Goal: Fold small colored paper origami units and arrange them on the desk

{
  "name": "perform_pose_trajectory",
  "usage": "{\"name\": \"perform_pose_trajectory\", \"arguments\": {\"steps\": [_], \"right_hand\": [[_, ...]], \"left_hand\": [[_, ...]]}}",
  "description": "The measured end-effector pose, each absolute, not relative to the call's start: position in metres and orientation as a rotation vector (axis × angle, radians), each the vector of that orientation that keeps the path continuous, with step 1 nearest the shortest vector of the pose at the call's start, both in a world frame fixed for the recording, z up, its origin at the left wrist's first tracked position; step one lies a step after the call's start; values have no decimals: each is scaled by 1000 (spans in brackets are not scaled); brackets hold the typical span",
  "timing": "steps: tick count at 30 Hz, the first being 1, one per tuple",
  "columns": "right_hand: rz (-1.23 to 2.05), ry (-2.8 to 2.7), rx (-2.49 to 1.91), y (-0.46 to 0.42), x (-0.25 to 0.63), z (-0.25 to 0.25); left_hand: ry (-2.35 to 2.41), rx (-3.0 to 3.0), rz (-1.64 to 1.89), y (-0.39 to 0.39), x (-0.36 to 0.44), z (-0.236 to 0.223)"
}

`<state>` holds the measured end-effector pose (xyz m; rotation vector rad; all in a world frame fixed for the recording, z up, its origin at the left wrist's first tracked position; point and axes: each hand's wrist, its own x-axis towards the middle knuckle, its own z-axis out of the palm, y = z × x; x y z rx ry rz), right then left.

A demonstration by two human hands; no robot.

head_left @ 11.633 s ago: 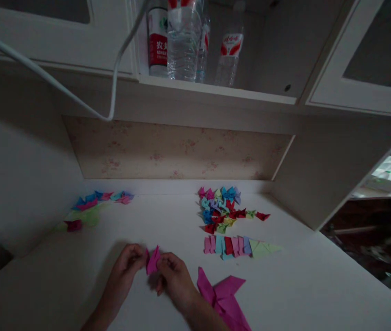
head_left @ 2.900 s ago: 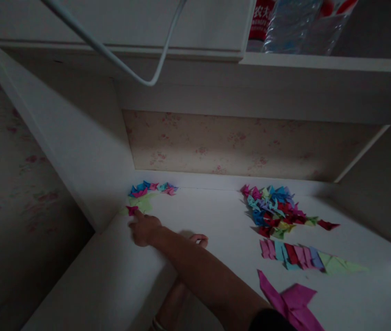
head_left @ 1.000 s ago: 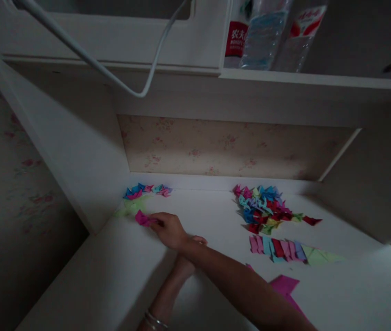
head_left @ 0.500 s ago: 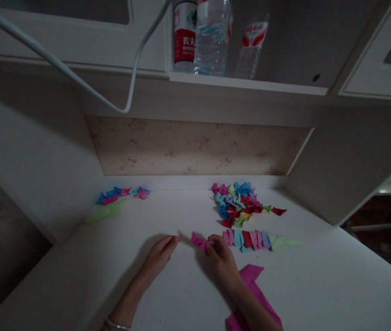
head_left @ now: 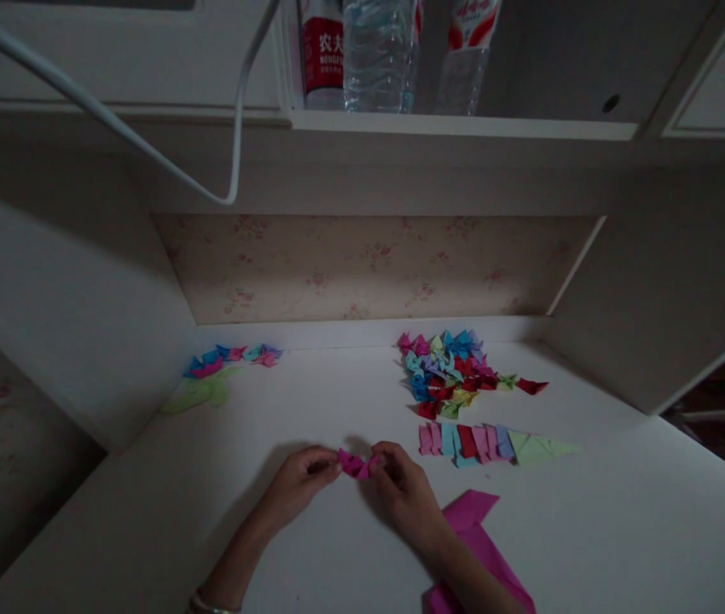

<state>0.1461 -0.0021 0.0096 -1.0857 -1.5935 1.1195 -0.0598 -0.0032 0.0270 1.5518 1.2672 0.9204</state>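
A small folded piece of magenta paper (head_left: pixel 356 466) is held up over the white desk (head_left: pixel 324 546). My left hand (head_left: pixel 302 482) pinches its left tip between thumb and fingers. At its right end my right hand (head_left: pixel 401 482) grips it the same way. Beneath my right forearm lies a larger folded magenta paper (head_left: pixel 481 546), partly hidden. To the right of my hands is a row of flat folded paper strips (head_left: pixel 465 443) in pink, blue and red, with a pale green folded piece (head_left: pixel 538 448) at its end.
Behind the row sits a heap of small colourful folded papers (head_left: pixel 445 371). Several more folded papers (head_left: pixel 234 356) and a pale green item (head_left: pixel 200 394) lie at the back left. Overhead, bottles (head_left: pixel 379 68) stand on a shelf, and a white cable (head_left: pixel 231 162) hangs down.
My left hand has moved right and now pinches the magenta paper's left tip; before, it was apart from it. My right hand still holds the other end. The view has shifted slightly.
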Motion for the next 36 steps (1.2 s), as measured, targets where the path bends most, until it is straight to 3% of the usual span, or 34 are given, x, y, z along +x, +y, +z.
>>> {"name": "perform_pose_trajectory", "arguments": {"steps": [36], "right_hand": [[1226, -1494, -1149, 0, 147, 9]], "left_hand": [[1292, 1471, 998, 0, -60, 26]]}}
